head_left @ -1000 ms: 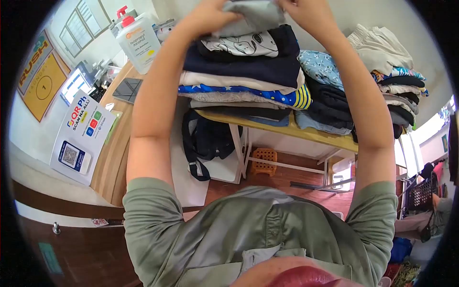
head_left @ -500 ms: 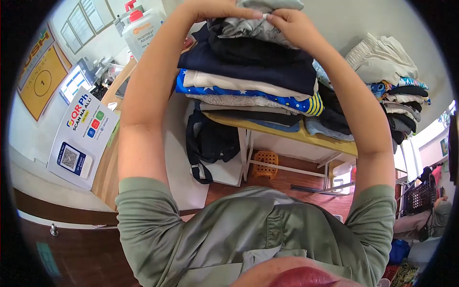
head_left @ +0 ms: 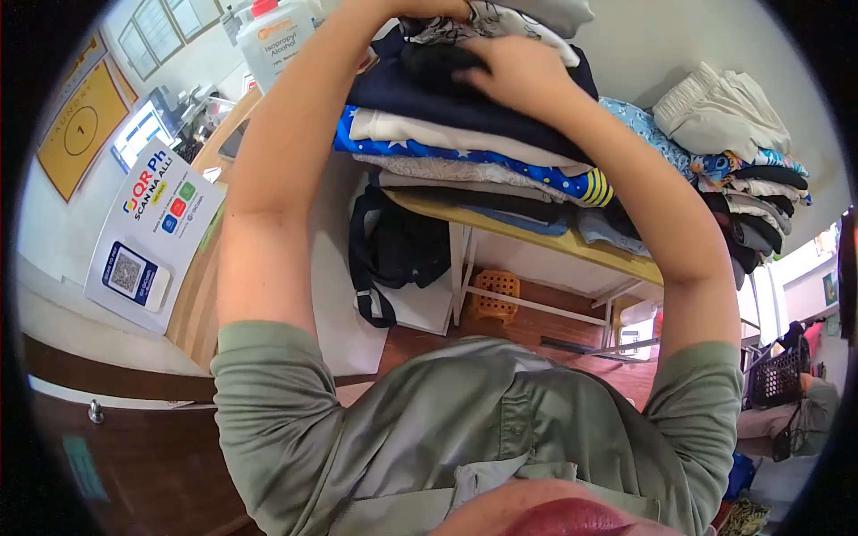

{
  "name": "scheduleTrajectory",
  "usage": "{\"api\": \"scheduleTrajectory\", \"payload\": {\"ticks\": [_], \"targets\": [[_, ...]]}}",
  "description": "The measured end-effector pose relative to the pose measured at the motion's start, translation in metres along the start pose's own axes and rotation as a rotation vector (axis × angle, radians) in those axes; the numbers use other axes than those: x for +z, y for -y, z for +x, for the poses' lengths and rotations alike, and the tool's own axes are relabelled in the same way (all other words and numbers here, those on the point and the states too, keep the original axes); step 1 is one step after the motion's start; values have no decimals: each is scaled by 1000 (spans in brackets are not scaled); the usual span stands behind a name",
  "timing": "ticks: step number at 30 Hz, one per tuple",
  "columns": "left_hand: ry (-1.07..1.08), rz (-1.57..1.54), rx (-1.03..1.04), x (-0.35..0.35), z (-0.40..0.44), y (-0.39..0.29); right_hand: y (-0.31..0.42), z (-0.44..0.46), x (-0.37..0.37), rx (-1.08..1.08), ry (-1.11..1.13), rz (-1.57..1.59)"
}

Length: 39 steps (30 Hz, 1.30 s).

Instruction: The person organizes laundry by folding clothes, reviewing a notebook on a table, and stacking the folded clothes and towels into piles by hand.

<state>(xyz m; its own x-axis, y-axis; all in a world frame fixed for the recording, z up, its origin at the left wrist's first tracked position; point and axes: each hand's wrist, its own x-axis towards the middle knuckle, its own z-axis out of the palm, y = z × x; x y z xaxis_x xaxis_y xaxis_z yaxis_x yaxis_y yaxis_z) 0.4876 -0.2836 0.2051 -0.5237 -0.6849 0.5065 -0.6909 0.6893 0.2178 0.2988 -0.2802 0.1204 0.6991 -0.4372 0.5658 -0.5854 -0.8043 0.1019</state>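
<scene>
A tall stack of folded clothes rises in front of me, with a white-and-black patterned garment (head_left: 523,22) near its top and a grey cloth (head_left: 563,11) above that. My left hand (head_left: 433,7) is partly cut off by the top edge; its fingers are closed at the patterned garment's left side. Just below, my right hand (head_left: 523,73) lies over a black folded garment (head_left: 438,64), its thumb against the dark fabric. Its other fingers are blurred and partly hidden. Under these are a navy garment (head_left: 402,94), a cream one (head_left: 429,132) and a blue star-print one (head_left: 357,134).
The stack stands on a yellow-edged table (head_left: 429,211); a black bag (head_left: 402,241) and an orange stool (head_left: 496,293) are below. More folded clothes (head_left: 760,201) pile up at right. At left are an alcohol bottle (head_left: 277,45) and a QR code sign (head_left: 147,237) on a wooden counter (head_left: 201,308).
My right hand has moved down and left from the patterned garment's edge onto the black garment. My left hand has shifted up, and the patterned garment has moved up and right.
</scene>
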Motion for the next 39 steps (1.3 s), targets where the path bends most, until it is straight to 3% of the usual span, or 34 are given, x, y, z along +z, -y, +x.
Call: {"api": "scheduleTrajectory", "payload": {"ticks": [1, 3, 4, 6, 7, 8, 9, 10, 12, 14, 17, 19, 20, 22, 23, 25, 26, 28, 31, 33, 34, 35, 36, 38, 39], "targets": [[-1, -1, -8, -4, -8, -16, -12, 9, 6, 18, -51, 53], [2, -27, -368, -14, -29, -63, -25, 20, 2, 41, -14, 201], [3, -26, -373, -5, -37, -65, -29, 21, 1, 37, -24, 294], [-789, 268, -56, 21, -53, -66, -39, 30, -2, 112, -2, 348], [-863, 241, -48, 28, -67, -89, -52, 37, 4, 93, -39, 364], [-599, 135, -161, 48, -82, -90, -60, 39, 9, 77, -75, 380], [-412, 93, -30, 56, -89, -100, -45, 31, -18, 206, 56, 393], [-224, 45, 99, 64, -93, -108, -51, 37, -12, 190, 90, 378], [-201, 203, 233, 102, -90, -83, -50, 35, -11, 207, 56, 351], [-3, 199, -8, 109, -71, -52, -55, 35, -2, 138, 4, 337], [-29, 175, -124, 97, -53, -52, -54, 17, -15, 20, -45, 240], [-172, -103, -278, 86, -40, -48, -34, -14, -57, -8, -56, 501], [-198, -101, -192, 81, -35, -38, -24, -32, -67, -4, -59, 493], [-136, -88, -189, 73, -24, -18, -14, -62, -82, 62, -417, 366], [-102, -144, -267, 69, -21, -22, -19, -76, -81, 69, -417, 360], [-94, -156, -256, 68, -18, -19, -32, -107, -64, -95, -42, 392], [-87, -163, -252, 68, -17, -22, -35, -114, -52, -87, -42, 391], [-93, -91, -225, 71, -18, -30, -48, -122, -24, -205, -23, 58], [-104, -48, -233, 81, -26, -50, -75, -100, -16, 135, -36, 209], [-612, 335, -36, 107, -46, -87, -80, -79, -20, 210, -99, 318], [-796, 195, 139, 116, -55, -112, -91, -68, -14, 207, -104, 362], [-728, 515, 255, 137, -73, -97, -97, -62, -9, 205, -111, 407], [-631, 457, 591, 146, -78, -93, -97, -59, -8, 212, -118, 411], [-405, 336, 570, 165, -87, -107, -96, -56, -12, 180, -121, 348], [-403, 330, 568, 171, -86, -99, -96, -55, -14, 168, -95, 296]]}}
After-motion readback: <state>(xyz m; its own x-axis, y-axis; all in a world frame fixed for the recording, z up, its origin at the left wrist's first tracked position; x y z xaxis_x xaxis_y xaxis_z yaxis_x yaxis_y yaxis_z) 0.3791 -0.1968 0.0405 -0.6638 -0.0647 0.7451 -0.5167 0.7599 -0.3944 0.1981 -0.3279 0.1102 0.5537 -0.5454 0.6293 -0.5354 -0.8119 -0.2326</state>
